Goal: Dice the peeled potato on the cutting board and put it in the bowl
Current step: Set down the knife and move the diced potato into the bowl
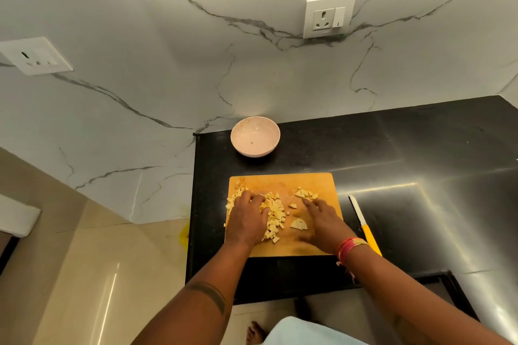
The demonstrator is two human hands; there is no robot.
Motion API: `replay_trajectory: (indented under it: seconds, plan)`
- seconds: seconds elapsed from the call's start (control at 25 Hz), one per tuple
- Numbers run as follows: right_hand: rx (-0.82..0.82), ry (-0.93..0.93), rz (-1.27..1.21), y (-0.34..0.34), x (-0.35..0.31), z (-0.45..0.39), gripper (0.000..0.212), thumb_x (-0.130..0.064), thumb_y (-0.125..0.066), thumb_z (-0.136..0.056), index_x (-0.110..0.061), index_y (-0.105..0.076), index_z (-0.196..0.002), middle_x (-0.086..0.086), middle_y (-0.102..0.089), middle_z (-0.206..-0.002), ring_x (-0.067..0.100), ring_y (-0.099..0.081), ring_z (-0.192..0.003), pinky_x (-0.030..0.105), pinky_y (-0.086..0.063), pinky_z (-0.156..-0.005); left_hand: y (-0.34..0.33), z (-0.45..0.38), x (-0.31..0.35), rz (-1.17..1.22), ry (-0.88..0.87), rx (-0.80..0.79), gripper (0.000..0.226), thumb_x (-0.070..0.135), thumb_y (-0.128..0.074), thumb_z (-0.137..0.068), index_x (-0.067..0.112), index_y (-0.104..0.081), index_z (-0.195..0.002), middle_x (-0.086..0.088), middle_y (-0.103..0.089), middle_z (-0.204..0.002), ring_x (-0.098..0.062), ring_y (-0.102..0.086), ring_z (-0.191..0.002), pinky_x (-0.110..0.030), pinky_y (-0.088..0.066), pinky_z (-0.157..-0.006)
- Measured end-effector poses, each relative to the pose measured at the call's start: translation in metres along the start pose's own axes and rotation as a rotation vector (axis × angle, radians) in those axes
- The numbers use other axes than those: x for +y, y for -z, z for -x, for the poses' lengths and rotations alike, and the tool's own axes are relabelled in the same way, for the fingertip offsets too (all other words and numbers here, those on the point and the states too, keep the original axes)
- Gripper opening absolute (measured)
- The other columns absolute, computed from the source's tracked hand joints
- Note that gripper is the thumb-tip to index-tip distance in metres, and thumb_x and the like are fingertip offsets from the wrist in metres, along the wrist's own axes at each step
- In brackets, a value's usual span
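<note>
**Gathering the potato dice on the board**

Both my hands were on the cutting board (283, 185), which lay on the black table (392, 148). My left hand (248, 221) rested with curled fingers on the big heap of potato dice (276, 217), cupping it without really holding any piece. My right hand (322, 220) lay flat, fingers spread and holding nothing, near 1 smaller group of pieces (305, 194) and 1 larger wedge (298, 224) that looked not yet diced. The knife (364, 225) lay on the table just beside the board, at my right. The bowl (255, 136) stood behind the board and looked almost empty.

To do this step well, I judged I should sweep the scattered pieces into 1 heap, keep them from the left edge, and cut the wedge before lifting the dice to the bowl.
</note>
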State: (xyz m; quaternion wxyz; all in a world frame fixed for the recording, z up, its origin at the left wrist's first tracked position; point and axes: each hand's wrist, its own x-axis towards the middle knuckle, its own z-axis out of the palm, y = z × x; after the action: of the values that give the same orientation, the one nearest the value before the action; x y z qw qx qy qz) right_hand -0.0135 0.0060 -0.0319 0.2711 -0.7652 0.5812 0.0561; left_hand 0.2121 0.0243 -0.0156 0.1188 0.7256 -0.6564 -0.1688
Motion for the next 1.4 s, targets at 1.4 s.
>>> replay_trajectory:
  seconds: [1.4]
  plan:
    - [-0.090, 0.000, 0.018, -0.005, -0.093, -0.096, 0.091, -0.025, -0.087, -0.075, -0.019, -0.033, -0.148, 0.013, -0.033, -0.137, 0.037, -0.052, -0.118, 0.047, -0.052, -0.099, 0.006, -0.064, -0.016, -0.008, 0.042, -0.429, 0.071, 0.019, -0.074, -0.088, 0.018, -0.037, -0.147, -0.008, -0.030, -0.146, -0.029, -0.043, -0.129, -0.041, -0.045, -0.109]
